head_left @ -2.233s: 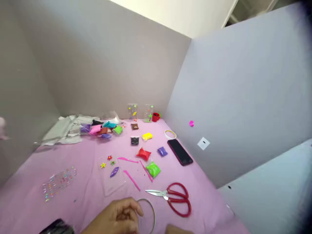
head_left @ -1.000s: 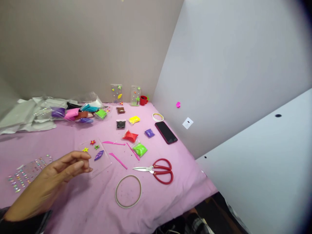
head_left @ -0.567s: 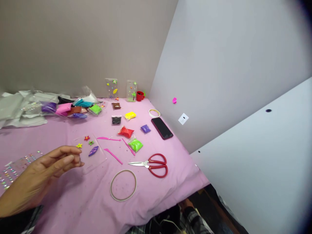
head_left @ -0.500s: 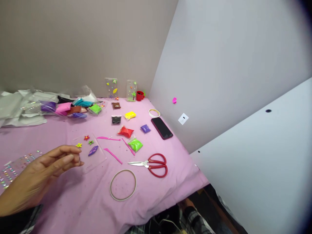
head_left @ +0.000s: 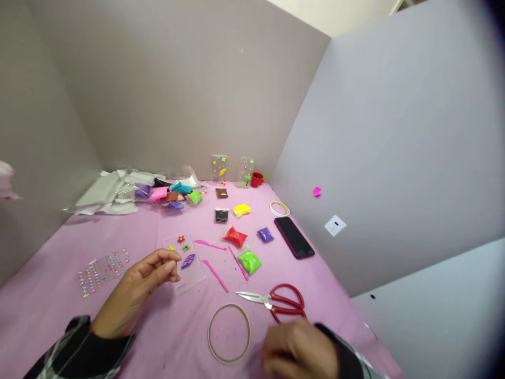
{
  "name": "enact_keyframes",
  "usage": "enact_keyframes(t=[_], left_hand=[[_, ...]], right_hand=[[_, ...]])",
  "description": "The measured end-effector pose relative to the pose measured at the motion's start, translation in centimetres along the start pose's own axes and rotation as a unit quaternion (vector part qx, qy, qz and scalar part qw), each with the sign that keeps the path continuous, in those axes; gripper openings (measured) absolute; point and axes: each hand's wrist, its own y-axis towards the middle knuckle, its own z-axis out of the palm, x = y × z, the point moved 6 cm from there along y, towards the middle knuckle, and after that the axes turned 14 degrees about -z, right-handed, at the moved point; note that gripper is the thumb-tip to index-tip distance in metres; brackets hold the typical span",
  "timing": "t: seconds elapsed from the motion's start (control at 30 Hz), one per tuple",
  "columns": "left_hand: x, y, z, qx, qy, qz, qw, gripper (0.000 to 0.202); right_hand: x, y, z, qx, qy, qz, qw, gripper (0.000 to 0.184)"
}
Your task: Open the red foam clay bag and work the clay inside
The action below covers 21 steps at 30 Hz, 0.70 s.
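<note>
Just now the left hand (head_left: 148,276) pinches a clear phone case (head_left: 184,263) (little flowers on it) — fingers closed on its edge. Blurred, the right hand (head_left: 300,351) lies beside a ring (head_left: 229,332) and red scissors (head_left: 278,305) — its grip I cannot tell.

Two hands show: the left hand (head_left: 148,273) and the right hand (head_left: 300,350). One pair of red scissors (head_left: 282,304) lies near the table's front edge, with one ring (head_left: 229,333) beside it. Three pink modelling tools (head_left: 215,275) lie mid-table. There are six loose clay packets: brown (head_left: 221,193), black (head_left: 221,215), yellow (head_left: 241,210), red (head_left: 235,236), purple (head_left: 265,235) and green (head_left: 249,261). One phone (head_left: 294,237), one tape roll (head_left: 280,208), one red cup (head_left: 256,179) and one gem sticker sheet (head_left: 103,269) complete it.
</note>
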Motion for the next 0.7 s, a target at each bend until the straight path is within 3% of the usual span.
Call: enact_keyframes(t=[0.07,0.17,0.33,0.4,0.53,0.6,0.7], left_hand=[[0.2,-0.1,0.8,0.011,0.027,0.001,1.000,0.028],[1.1,-0.1,2.7,0.062,0.066,-0.010,0.996,0.030],[4.0,-0.5,6.3,0.155,0.078,-0.042,0.984,0.031],[5.1,-0.9,7.5,0.189,0.094,-0.045,0.976,0.029],[6.1,-1.2,8.3,0.194,0.108,-0.055,0.973,0.026],[5.8,-1.0,8.2,0.186,0.088,-0.049,0.977,0.032],[4.8,-0.7,7.1,0.146,0.047,-0.034,0.988,0.041]], right_hand=[[-1.1,4.5,-2.0,0.037,-0.138,-0.027,0.989,0.009],[-2.8,10.4,-5.1,-0.030,-0.305,0.018,0.952,0.016],[-5.4,15.9,-4.0,-0.065,-0.313,-0.006,0.947,0.039],[-6.8,16.6,-3.1,-0.074,-0.302,-0.018,0.950,0.046],[-8.0,16.2,-3.1,-0.126,-0.243,-0.047,0.961,0.041],[-7.3,15.6,-3.8,-0.174,-0.106,-0.077,0.976,0.037],[-5.0,15.1,-3.5,-0.128,0.092,-0.115,0.981,0.031]])
